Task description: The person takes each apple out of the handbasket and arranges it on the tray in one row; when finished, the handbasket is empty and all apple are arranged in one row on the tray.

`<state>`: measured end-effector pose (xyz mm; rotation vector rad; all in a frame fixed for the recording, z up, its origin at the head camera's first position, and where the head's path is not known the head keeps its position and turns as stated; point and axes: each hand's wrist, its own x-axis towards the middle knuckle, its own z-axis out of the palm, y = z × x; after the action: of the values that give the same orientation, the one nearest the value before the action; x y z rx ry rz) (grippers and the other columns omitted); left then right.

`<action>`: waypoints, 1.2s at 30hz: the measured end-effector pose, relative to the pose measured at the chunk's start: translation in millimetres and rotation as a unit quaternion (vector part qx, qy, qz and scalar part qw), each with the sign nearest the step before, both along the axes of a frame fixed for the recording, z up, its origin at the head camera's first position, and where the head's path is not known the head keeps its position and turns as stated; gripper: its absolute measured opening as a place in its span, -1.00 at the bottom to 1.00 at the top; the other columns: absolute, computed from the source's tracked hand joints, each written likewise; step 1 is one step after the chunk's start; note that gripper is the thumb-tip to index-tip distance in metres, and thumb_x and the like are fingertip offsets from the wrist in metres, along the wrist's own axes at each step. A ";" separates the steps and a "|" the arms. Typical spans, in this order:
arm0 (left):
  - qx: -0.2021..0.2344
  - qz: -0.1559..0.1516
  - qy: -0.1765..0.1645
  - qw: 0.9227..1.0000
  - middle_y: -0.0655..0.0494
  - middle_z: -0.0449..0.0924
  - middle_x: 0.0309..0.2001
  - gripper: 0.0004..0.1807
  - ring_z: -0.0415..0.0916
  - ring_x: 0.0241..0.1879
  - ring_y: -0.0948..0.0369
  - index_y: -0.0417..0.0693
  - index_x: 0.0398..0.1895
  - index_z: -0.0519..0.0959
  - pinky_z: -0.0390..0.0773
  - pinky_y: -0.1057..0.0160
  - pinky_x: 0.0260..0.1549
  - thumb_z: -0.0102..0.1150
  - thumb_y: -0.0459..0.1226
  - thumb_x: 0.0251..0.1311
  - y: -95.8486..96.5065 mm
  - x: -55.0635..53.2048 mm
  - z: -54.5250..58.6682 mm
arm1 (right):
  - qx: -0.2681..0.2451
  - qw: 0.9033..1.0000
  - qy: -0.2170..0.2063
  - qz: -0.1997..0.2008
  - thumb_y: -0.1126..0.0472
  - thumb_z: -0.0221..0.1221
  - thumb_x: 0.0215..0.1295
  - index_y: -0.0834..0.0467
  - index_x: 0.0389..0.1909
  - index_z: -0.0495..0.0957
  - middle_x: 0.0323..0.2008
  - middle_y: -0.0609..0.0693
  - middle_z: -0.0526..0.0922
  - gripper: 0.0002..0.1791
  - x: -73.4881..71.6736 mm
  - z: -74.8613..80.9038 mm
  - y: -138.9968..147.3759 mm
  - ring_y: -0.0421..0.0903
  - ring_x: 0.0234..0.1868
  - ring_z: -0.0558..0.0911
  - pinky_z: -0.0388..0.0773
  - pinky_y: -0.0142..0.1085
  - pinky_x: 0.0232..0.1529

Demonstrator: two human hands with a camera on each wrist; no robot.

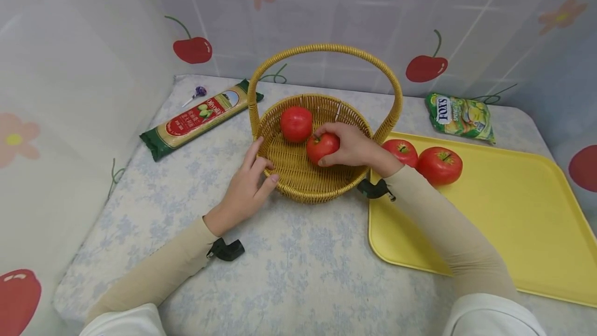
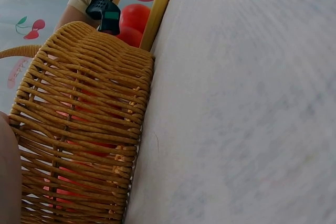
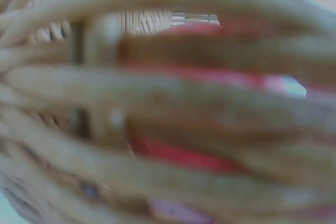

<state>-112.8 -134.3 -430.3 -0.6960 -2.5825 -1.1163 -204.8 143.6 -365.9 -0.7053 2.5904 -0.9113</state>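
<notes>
Inside a wicker basket (image 1: 308, 193) with a tall hoop handle, my right hand (image 1: 347, 144) grips a red apple (image 1: 322, 148), fingers and thumb around its sides. Another red apple (image 1: 296, 124) lies beside it at the back left of the basket. My left hand (image 1: 244, 188) holds the basket's left front rim, fingers hooked over the edge. From the left wrist, the woven wall (image 2: 84, 124) fills the left half, red showing through its gaps. Blurred wicker strands (image 3: 157, 93) cover most of the right wrist view, hiding the right hand there.
A yellow tray (image 1: 503, 222) lies to the right, bearing two red apples, one (image 1: 439, 165) beside another (image 1: 400, 152) partly behind my forearm. A noodle packet (image 1: 196, 118) and lollipop (image 1: 199, 92) lie left; a green candy bag (image 1: 460, 117) lies back right.
</notes>
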 end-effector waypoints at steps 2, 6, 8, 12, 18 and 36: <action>0.000 0.001 -0.001 1.000 -0.26 0.00 0.61 -0.17 0.20 -0.60 0.30 -0.20 -0.02 0.49 0.32 0.26 -0.57 -0.45 0.36 0.47 -0.2 0.3 0.0 | -0.002 1.000 0.012 0.004 0.17 0.51 0.03 0.13 0.15 0.55 0.16 0.15 0.60 -0.38 0.6 -0.7 0.5 0.13 0.16 0.54 0.55 0.07 0.15; 0.001 0.001 -0.002 1.000 -0.28 0.01 0.60 -0.17 0.20 -0.60 0.29 -0.19 -0.02 0.49 0.31 0.26 -0.57 -0.45 0.37 0.46 -0.4 0.7 -0.1 | -0.008 0.999 0.031 0.009 0.22 0.52 0.02 0.15 0.13 0.57 0.18 0.14 0.60 -0.40 1.8 -1.0 0.9 0.14 0.20 0.52 0.53 0.10 0.19; 0.001 0.002 -0.001 1.000 -0.28 0.01 0.60 -0.18 0.20 -0.60 0.29 -0.18 -0.02 0.49 0.32 0.26 -0.57 -0.45 0.37 0.47 -0.2 0.8 -0.1 | -0.011 0.999 0.035 0.009 0.23 0.53 0.01 0.16 0.12 0.57 0.18 0.14 0.60 -0.41 2.2 -0.5 0.9 0.15 0.21 0.52 0.53 0.11 0.19; 0.002 0.001 0.000 1.000 -0.28 0.01 0.60 -0.18 0.20 -0.58 0.28 -0.19 -0.02 0.49 0.32 0.25 -0.55 -0.45 0.37 0.47 0.4 0.8 -0.6 | -0.007 0.999 0.036 0.007 0.22 0.53 0.01 0.16 0.12 0.57 0.18 0.15 0.60 -0.40 3.3 0.9 0.7 0.15 0.19 0.54 0.54 0.10 0.18; 0.000 0.001 -0.004 1.000 -0.27 0.00 0.61 -0.18 0.21 -0.57 0.27 -0.18 -0.02 0.49 0.32 0.24 -0.55 -0.45 0.37 0.46 0.6 0.8 -1.3 | 0.007 0.999 0.034 -0.003 0.18 0.53 0.03 0.15 0.13 0.57 0.17 0.16 0.61 -0.40 2.1 0.7 0.4 0.14 0.17 0.54 0.54 0.08 0.17; 0.001 0.000 0.001 1.000 -0.30 0.02 0.59 -0.16 0.21 -0.56 0.27 -0.20 -0.02 0.48 0.31 0.23 -0.54 -0.45 0.37 0.46 0.6 0.0 0.6 | 0.002 0.999 0.039 -0.004 0.13 0.52 0.02 0.14 0.14 0.57 0.13 0.14 0.63 -0.38 1.0 -1.8 -0.5 0.10 0.13 0.56 0.56 0.04 0.14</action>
<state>-112.8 -133.7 -429.7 -0.6974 -2.5784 -1.1172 -203.8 143.1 -367.8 -0.7433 2.6642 -0.8993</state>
